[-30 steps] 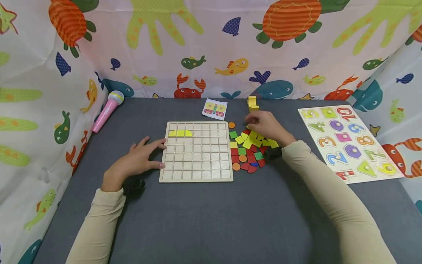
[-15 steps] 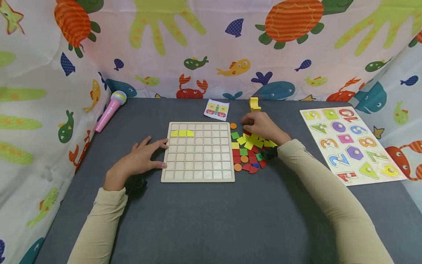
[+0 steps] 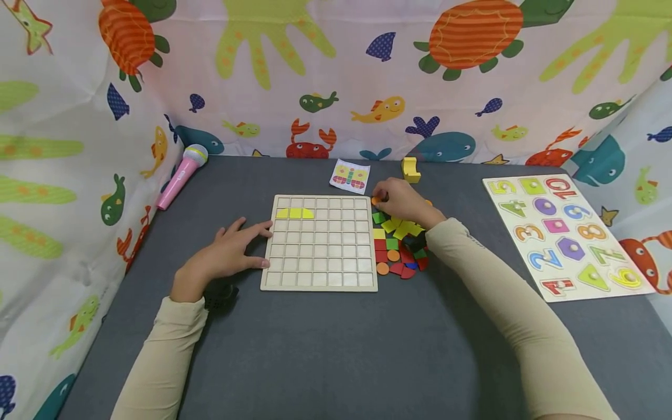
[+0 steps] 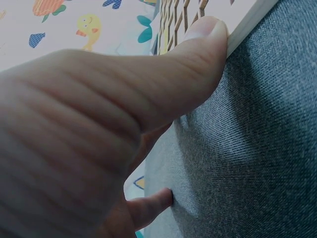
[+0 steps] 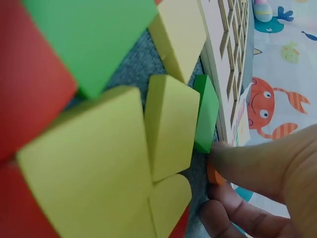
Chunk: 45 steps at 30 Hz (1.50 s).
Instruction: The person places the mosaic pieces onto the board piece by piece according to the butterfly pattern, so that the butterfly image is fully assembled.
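A wooden grid board (image 3: 320,251) lies on the table, with three yellow pieces (image 3: 295,213) in a row near its top left. My left hand (image 3: 226,251) steadies the board's left edge, its spread fingers and thumb touching the rim. In the left wrist view the thumb (image 4: 203,54) rests on the board's edge. By the board's top right corner, my right hand (image 3: 401,198) pinches an orange round piece (image 5: 214,174) between thumb and fingers. Partly under that hand is a pile of wooden pieces: yellow (image 3: 401,228), green (image 3: 391,244), red (image 3: 381,256), orange and blue.
Behind the board lies a picture card (image 3: 350,176) with a butterfly pattern. A yellow block stack (image 3: 410,170) stands to its right. A number and shape puzzle board (image 3: 569,236) occupies the right side. At the back left lies a pink toy microphone (image 3: 181,177). Patterned cloth surrounds the table.
My right hand has moved left from above the yellow pieces to the orange round piece beside the board's corner. The left hand stays on the board's edge. The head view has shifted slightly.
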Available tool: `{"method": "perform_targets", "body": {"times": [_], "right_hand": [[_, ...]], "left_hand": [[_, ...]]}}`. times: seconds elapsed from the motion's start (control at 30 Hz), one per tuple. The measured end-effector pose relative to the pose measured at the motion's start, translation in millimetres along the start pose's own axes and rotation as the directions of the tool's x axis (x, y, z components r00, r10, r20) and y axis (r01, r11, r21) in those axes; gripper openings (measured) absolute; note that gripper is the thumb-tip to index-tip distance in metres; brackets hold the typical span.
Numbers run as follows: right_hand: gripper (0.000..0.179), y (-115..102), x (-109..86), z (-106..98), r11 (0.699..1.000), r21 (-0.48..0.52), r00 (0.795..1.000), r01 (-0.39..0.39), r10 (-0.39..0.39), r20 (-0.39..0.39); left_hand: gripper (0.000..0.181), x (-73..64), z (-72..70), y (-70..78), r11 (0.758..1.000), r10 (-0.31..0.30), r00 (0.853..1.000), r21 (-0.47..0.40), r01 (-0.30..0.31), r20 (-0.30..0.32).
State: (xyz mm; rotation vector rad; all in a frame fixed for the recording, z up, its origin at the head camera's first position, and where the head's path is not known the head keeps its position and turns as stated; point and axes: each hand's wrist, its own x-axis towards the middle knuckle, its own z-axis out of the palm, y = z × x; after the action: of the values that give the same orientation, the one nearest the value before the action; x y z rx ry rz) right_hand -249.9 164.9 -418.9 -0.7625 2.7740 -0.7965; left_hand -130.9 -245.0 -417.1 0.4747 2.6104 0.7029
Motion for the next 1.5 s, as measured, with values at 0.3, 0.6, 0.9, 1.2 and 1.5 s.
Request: {"method": "perform_targets", "body": {"times": [0.3, 0.6, 0.9, 1.2, 1.5], "right_hand": [[0.01, -7.5, 5.1, 3.7, 0.985, 0.093, 0.974, -0.142, 0.156, -0.164], [0.009, -36.4, 19.7, 13.2, 0.958, 0.276, 0.979, -0.081, 0.128, -0.157], [0.006, -65.7, 35.7, 36.5, 0.964, 0.267, 0.999, 0.013, 0.001, -0.052], [0.006, -79.5, 38.2, 46.5, 0.974, 0.222, 0.999, 0.045, -0.05, 0.017], [0.007, -78.8, 41.4, 54.2, 0.984, 0.135, 0.992, 0.12, -0.123, 0.018]], "left_hand": [[0.086, 1.0, 0.4, -0.2, 1.0, -0.005, 1.0, 0.002, 0.005, 0.004], [0.086, 2.2, 2.1, -2.0, 1.0, -0.012, 1.0, 0.002, 0.012, 0.005], [0.087, 1.5, 1.1, -0.2, 1.0, 0.002, 1.0, -0.005, -0.002, 0.005], [0.085, 2.0, -1.4, 2.4, 1.0, 0.005, 1.0, -0.005, -0.005, 0.001], [0.087, 1.8, -0.7, 0.7, 1.0, -0.01, 1.0, -0.001, 0.01, 0.012]]}}
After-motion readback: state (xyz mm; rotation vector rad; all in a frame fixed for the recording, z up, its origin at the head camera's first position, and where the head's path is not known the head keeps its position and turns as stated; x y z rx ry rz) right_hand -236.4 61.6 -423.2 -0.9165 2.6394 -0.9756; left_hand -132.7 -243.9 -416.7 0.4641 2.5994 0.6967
